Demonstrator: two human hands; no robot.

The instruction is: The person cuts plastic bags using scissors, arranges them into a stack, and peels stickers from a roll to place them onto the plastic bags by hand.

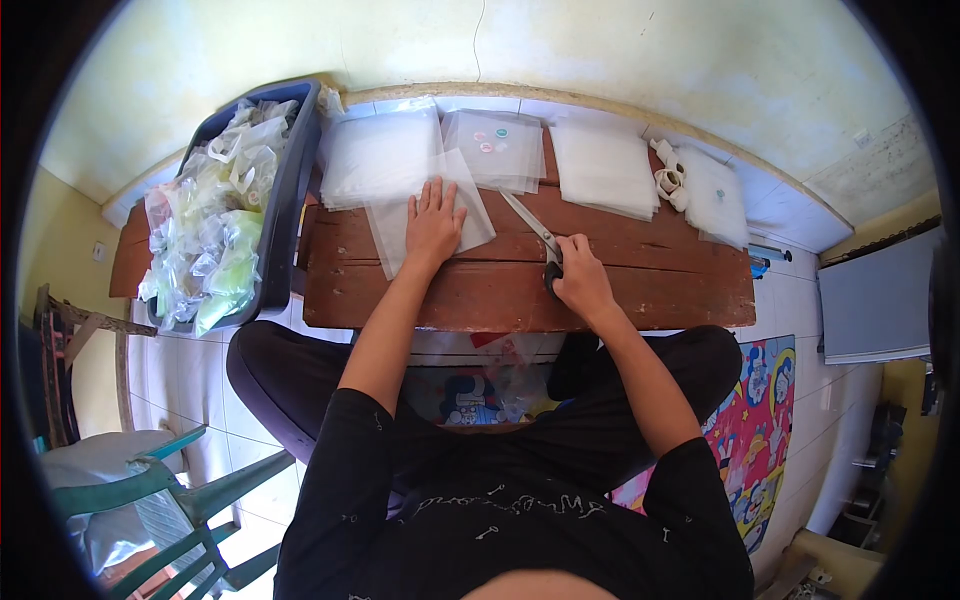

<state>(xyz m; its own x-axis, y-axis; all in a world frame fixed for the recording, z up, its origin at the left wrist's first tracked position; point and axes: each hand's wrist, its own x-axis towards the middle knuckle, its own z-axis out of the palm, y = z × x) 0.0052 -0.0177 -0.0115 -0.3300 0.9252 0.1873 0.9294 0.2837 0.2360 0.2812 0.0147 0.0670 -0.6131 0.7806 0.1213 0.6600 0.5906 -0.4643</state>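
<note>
My left hand (433, 222) lies flat with its fingers spread on a clear plastic bag (390, 235) on the wooden table. In my right hand (580, 272) is a pair of scissors (530, 220) with black handles, its blades pointing up and to the left. The blades look closed or nearly so, and their tips reach near a stack of clear bags with small round printed marks (495, 145). Behind my left hand sits a thick stack of clear plastic bags (380, 150). Right of the scissors is another bag stack (602, 165).
A dark plastic tub (290, 180) full of crumpled plastic bags (225, 215) stands left of the table (440, 300). At the right end are white rolled strips (668, 178) and more bags (712, 195). A green chair (130, 485) is at lower left, a colourful mat (760, 430) at right.
</note>
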